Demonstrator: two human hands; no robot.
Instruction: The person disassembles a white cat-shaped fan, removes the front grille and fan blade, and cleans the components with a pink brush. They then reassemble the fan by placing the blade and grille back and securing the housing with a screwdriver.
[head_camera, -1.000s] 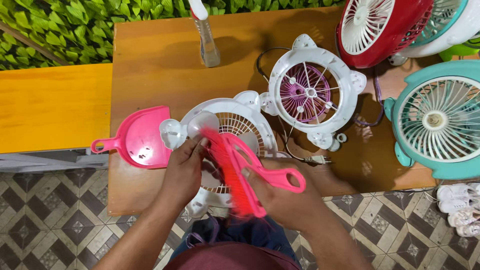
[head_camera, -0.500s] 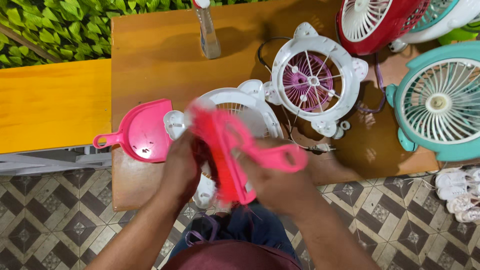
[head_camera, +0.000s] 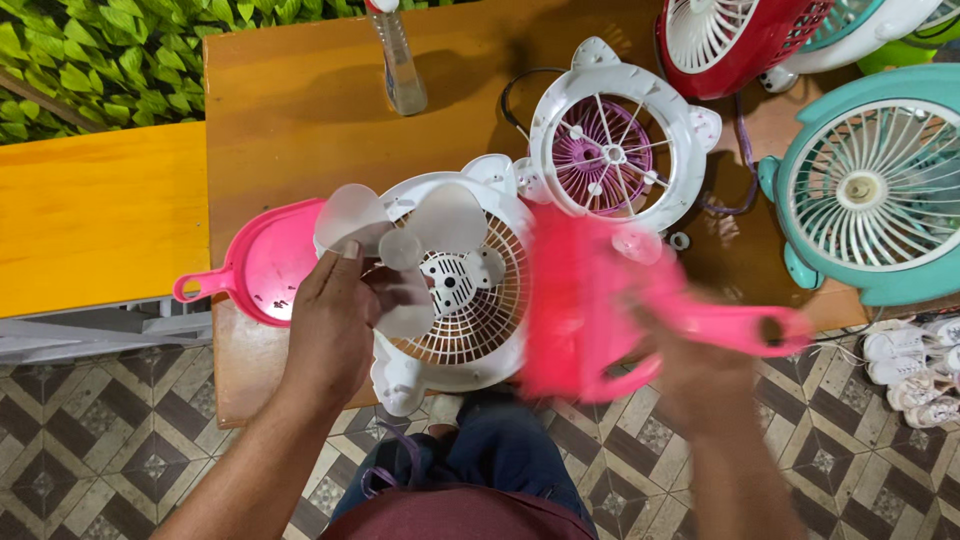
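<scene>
Far left, one yellow wooden bench (head_camera: 95, 215) butts against the brown wooden worktop (head_camera: 300, 110). One clear plastic bottle (head_camera: 398, 62) stands near the worktop's back edge. One pink plastic dish with a loop handle (head_camera: 255, 265) lies at the left edge. The left hand (head_camera: 330, 325) pinches one translucent white three-blade fan propeller (head_camera: 400, 245) by a blade, thumb and fingers pressed on it, holding it just above the white round fan grille housing with ears (head_camera: 470, 310), which overhangs the front edge. Behind it, mid-worktop, a second white eared housing with a purple hub (head_camera: 615, 145) lies flat. The right hand (head_camera: 705, 375) grips one pink plastic fan shell with a handle (head_camera: 590, 305), motion-blurred, fingers curled around it, exact finger placement cannot be told. Back right corner: one red fan (head_camera: 735, 40). Right edge: one teal fan with white grille (head_camera: 875, 185). White shoes (head_camera: 915, 365) sit on the patterned tile floor (head_camera: 110, 450) at right; count unclear.
</scene>
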